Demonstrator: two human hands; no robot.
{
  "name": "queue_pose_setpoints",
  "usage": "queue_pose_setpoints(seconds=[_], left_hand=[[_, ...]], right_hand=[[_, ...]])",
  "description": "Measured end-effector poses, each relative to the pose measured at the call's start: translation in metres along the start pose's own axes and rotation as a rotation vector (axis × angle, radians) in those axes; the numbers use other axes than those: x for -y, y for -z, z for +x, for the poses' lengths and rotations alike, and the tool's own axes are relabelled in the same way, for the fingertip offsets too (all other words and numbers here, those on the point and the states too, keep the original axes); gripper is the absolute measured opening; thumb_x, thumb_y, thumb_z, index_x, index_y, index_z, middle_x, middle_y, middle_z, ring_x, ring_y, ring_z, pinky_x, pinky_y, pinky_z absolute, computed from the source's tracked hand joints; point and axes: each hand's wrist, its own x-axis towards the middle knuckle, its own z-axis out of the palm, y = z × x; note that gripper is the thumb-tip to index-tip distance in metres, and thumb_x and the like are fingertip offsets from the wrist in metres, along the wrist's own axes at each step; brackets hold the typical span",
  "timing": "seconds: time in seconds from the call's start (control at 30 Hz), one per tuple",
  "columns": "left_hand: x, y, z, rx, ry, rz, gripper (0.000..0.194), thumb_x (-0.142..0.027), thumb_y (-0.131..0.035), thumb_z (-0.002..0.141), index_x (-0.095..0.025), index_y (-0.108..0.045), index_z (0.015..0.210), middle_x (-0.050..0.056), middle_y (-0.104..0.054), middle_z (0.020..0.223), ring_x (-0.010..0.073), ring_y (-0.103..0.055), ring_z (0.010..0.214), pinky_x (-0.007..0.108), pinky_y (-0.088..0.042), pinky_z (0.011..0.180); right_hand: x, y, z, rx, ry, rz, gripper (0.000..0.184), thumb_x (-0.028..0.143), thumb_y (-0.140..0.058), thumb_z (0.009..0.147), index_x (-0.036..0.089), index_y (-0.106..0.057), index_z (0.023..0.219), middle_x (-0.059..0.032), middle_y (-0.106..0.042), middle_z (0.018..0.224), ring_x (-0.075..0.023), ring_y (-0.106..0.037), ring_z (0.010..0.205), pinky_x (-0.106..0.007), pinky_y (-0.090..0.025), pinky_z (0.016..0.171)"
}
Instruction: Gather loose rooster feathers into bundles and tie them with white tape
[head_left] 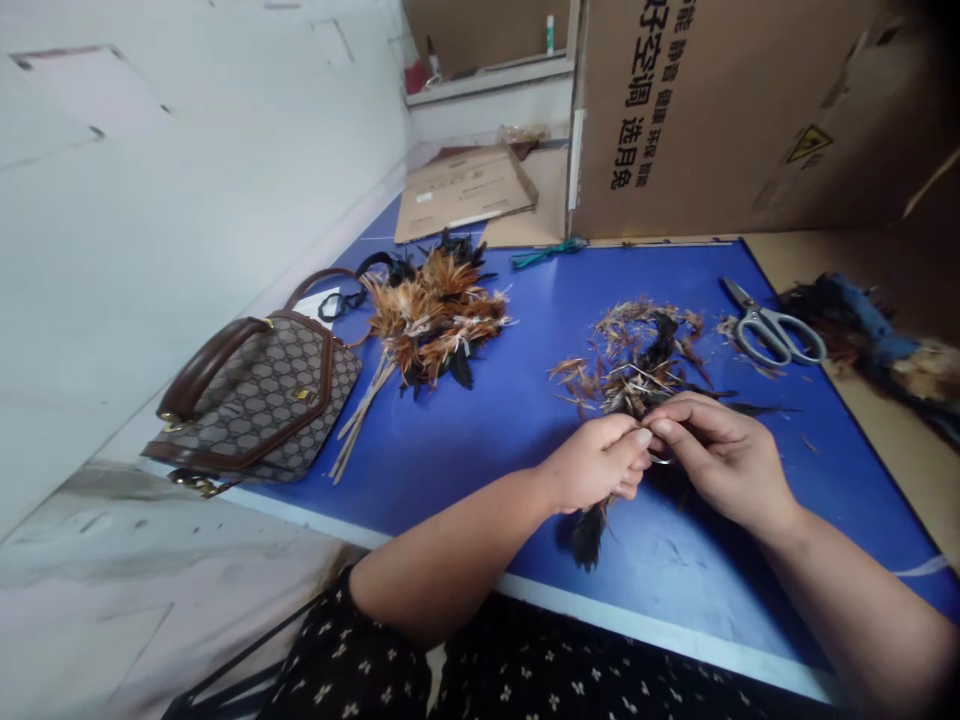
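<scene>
My left hand (pixel 596 465) is closed around a small bunch of feathers, whose dark feather tips (pixel 589 540) stick out below the fist. Close against it, my right hand (pixel 724 455) pinches with thumb and forefinger at the top of the bunch. What lies between those fingertips is too small to make out. A thin silvery curved piece (pixel 661 460) shows just under the right fingers. Behind both hands lies a loose pile of brown and black feathers (pixel 637 370) on the blue tabletop (pixel 450 450).
Scissors with grey handles (pixel 776 335) lie at the right. A larger bundle of orange-brown feathers (pixel 431 310) with pale sticks (pixel 364 420) is at the left, beside a patterned handbag (pixel 270 400). Flat cardboard (pixel 465 190) and a big carton (pixel 727 120) stand behind. More feathers (pixel 885 340) are far right.
</scene>
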Motion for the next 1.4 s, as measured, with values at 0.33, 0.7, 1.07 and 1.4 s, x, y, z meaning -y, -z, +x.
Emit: queue_pose_setpoints(seconds=[0.33,0.7,1.07,1.4], left_hand=[[0.005,0.008,0.007,-0.171,-0.036,0.116,0.03,-0.045,-0.059,0.102,-0.018,-0.052,0.091,-0.007,-0.039,0.068,0.0045,-0.032,0.05,0.02,-0.027,0.049],[0.006,0.019,0.007,-0.111,0.057,0.297,0.038,-0.052,-0.067,0.095,-0.015,-0.06,0.092,-0.006,-0.043,0.068,0.0056,-0.034,0.053,0.021,-0.029,0.049],[0.003,0.005,-0.002,0.071,0.246,0.092,0.036,-0.048,-0.069,0.095,-0.016,-0.053,0.088,-0.006,-0.041,0.069,0.0032,-0.03,0.051,0.018,-0.022,0.047],[0.009,-0.001,-0.007,0.168,0.199,0.274,0.037,-0.05,-0.06,0.101,-0.014,-0.059,0.091,-0.008,-0.033,0.066,0.0062,-0.03,0.054,0.024,-0.028,0.053]], right_hand=[[0.006,0.005,0.001,0.039,-0.066,-0.037,0.03,0.047,-0.065,0.101,0.025,-0.071,0.121,-0.0054,-0.075,0.093,-0.02,-0.068,0.079,-0.034,-0.057,0.073],[0.013,0.042,0.004,0.294,0.021,-0.22,0.035,0.048,-0.065,0.1,0.022,-0.069,0.078,-0.0034,-0.064,0.07,-0.0173,-0.056,0.064,-0.031,-0.046,0.06],[0.008,0.027,0.004,0.148,0.083,-0.206,0.032,0.042,-0.063,0.102,0.021,-0.069,0.078,-0.0015,-0.062,0.071,-0.0143,-0.054,0.062,-0.029,-0.045,0.063],[0.007,0.026,0.005,0.25,0.129,-0.119,0.034,0.04,-0.061,0.103,0.02,-0.07,0.077,-0.0025,-0.065,0.072,-0.0143,-0.058,0.066,-0.028,-0.047,0.064]])
